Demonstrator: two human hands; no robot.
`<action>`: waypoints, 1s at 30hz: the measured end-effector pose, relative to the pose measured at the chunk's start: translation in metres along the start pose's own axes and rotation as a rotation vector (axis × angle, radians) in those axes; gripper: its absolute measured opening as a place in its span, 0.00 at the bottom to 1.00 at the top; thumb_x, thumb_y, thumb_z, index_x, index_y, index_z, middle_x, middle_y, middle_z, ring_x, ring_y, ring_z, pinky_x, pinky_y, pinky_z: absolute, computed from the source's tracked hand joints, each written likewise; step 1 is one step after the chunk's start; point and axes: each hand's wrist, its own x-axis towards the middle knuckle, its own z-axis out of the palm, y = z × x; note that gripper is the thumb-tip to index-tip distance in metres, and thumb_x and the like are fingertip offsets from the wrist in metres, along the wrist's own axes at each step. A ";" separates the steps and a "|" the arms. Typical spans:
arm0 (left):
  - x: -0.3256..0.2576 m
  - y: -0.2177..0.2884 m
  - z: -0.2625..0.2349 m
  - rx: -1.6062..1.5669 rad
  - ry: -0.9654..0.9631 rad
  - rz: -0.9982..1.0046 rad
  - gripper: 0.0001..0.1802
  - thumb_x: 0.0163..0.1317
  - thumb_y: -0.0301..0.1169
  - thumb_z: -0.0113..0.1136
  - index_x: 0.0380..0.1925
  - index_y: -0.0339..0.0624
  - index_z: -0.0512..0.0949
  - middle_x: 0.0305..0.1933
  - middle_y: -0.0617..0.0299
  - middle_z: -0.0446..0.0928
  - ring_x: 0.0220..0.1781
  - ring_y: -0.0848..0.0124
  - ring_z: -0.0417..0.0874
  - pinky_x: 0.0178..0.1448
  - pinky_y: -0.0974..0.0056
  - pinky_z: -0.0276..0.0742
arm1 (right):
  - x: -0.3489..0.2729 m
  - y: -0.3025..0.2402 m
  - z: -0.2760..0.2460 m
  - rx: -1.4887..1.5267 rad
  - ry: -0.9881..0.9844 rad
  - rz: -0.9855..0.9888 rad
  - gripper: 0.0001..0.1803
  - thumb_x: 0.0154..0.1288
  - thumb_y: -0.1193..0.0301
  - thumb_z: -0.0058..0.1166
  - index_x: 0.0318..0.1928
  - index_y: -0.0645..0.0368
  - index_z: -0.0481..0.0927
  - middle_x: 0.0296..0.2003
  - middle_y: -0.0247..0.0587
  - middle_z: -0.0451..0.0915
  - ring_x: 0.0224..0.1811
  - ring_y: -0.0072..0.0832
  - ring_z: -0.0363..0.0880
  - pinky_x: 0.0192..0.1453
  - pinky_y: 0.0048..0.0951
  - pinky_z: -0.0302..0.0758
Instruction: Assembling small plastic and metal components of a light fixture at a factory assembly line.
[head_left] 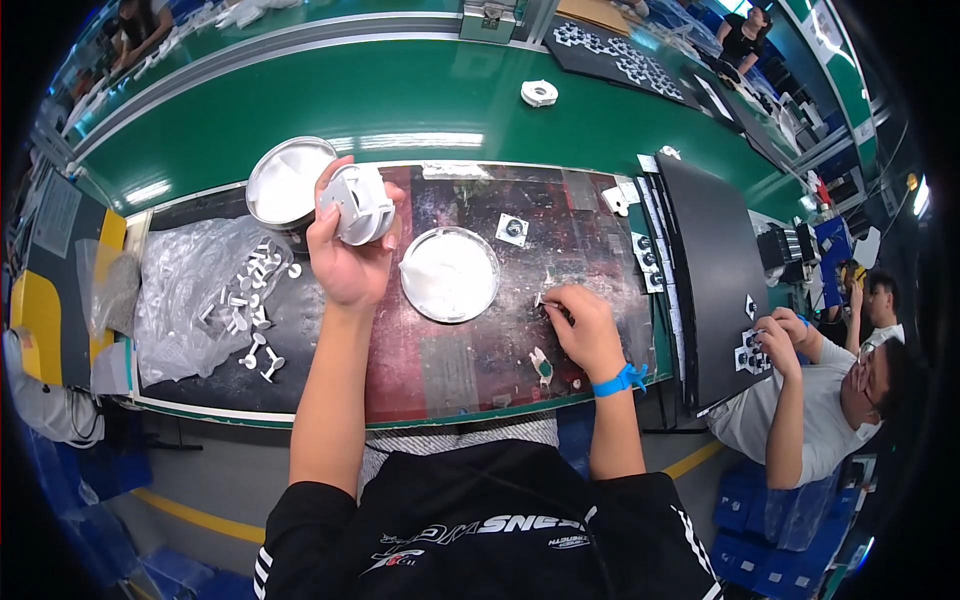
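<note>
My left hand (345,265) is raised over the table, its fingers wrapped round a white plastic housing (362,205). Thumb and forefinger of my right hand (588,325) are pinched together low over the tabletop, at a small light-and-dark piece (541,299) too small to name. Between the hands stands a round tin of white paste (450,275). A second round tin (290,182), also white inside, is beside my left hand, partly hidden by it. A white square plate with a dark round centre (513,229) lies beyond my right hand.
Left of me, a clear plastic bag (190,290) lies by several white plastic stems (250,290). A yellow-and-grey machine (60,290) stands at the table's left end. Black boards (710,270) are at the right, where a co-worker (810,410) handles small plates. A white round part (539,93) lies farther back.
</note>
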 end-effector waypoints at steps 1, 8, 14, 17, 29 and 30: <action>0.000 -0.001 0.000 -0.004 0.003 -0.005 0.26 0.66 0.43 0.45 0.62 0.46 0.63 0.43 0.39 0.80 0.33 0.66 0.80 0.29 0.68 0.74 | 0.001 0.001 0.000 -0.065 0.023 -0.122 0.04 0.58 0.79 0.63 0.35 0.62 0.81 0.33 0.48 0.82 0.31 0.40 0.82 0.37 0.32 0.78; 0.003 -0.001 0.003 0.029 0.046 -0.008 0.26 0.65 0.43 0.45 0.61 0.46 0.63 0.42 0.39 0.80 0.28 0.67 0.77 0.28 0.68 0.72 | 0.011 -0.034 0.021 0.188 0.062 -0.001 0.07 0.59 0.79 0.64 0.38 0.64 0.84 0.32 0.45 0.84 0.30 0.32 0.84 0.34 0.28 0.79; 0.006 0.002 0.001 0.025 0.057 -0.018 0.26 0.64 0.43 0.46 0.60 0.45 0.64 0.42 0.37 0.80 0.27 0.65 0.75 0.29 0.66 0.73 | 0.014 -0.041 0.040 0.094 0.036 0.029 0.06 0.60 0.79 0.63 0.38 0.64 0.82 0.30 0.43 0.82 0.28 0.30 0.81 0.33 0.28 0.76; 0.005 0.002 0.000 0.008 0.059 -0.021 0.26 0.64 0.42 0.46 0.60 0.46 0.64 0.42 0.36 0.79 0.27 0.65 0.76 0.29 0.66 0.74 | 0.014 -0.042 0.045 0.081 0.039 0.044 0.06 0.60 0.79 0.63 0.38 0.65 0.81 0.30 0.42 0.80 0.27 0.29 0.78 0.31 0.28 0.73; 0.005 0.004 0.004 0.016 0.081 -0.023 0.26 0.65 0.42 0.45 0.61 0.45 0.63 0.43 0.37 0.79 0.26 0.65 0.76 0.30 0.67 0.74 | 0.015 -0.044 0.051 0.062 0.032 0.006 0.07 0.57 0.81 0.63 0.37 0.64 0.81 0.32 0.43 0.80 0.30 0.35 0.79 0.33 0.31 0.75; 0.005 0.004 0.003 0.016 0.081 -0.023 0.26 0.65 0.42 0.45 0.61 0.45 0.63 0.43 0.37 0.79 0.26 0.65 0.76 0.30 0.67 0.74 | 0.015 -0.043 0.050 0.053 0.034 -0.026 0.06 0.58 0.82 0.63 0.37 0.64 0.81 0.32 0.41 0.80 0.28 0.30 0.79 0.31 0.27 0.75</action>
